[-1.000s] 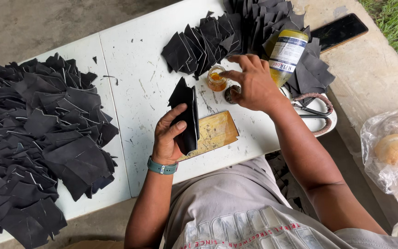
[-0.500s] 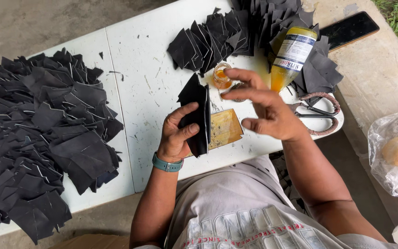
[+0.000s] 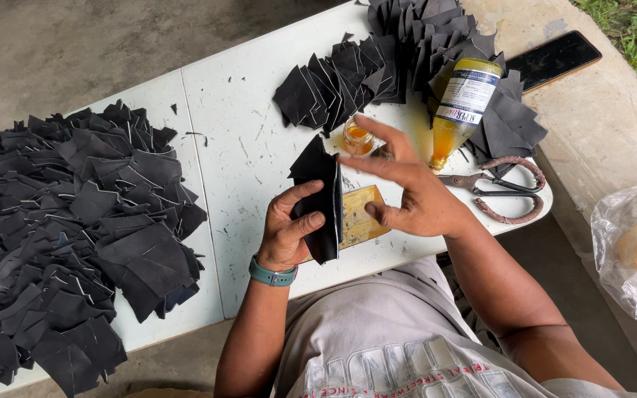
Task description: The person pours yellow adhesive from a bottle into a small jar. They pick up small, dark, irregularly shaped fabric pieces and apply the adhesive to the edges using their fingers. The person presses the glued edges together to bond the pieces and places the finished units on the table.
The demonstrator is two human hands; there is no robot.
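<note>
**Over the glue board: a black piece held on edge**

At the counter's near edge, the folded black piece (image 3: 321,200) stands almost upright in the left hand (image 3: 289,232), thumb on the near face and fingers curled behind it, pinching it just above the amber-stained board (image 3: 361,215). The right hand (image 3: 414,190) hovers just beside it, fingers spread and holding nothing, the forefinger reaching toward the small glue jar (image 3: 357,138).

Beyond the jar lies a bottle (image 3: 460,107) of amber liquid, tipped on its side across a fan of cut black pieces (image 3: 348,77). Rusty scissors (image 3: 501,188) rest at the right rim of the white counter (image 3: 248,158), a dark phone (image 3: 553,59) lies on the concrete ledge (image 3: 613,147) past them, and a big heap of black pieces (image 3: 68,228) covers the left side.

As a judgement: sticky fingers could smear adhesive onto the outer face of the piece, or glue it crooked if the fold slips in that light pinch. The open jar sits close to the moving hand and could be knocked over; the bottle on its side could leak onto the stack under it.
</note>
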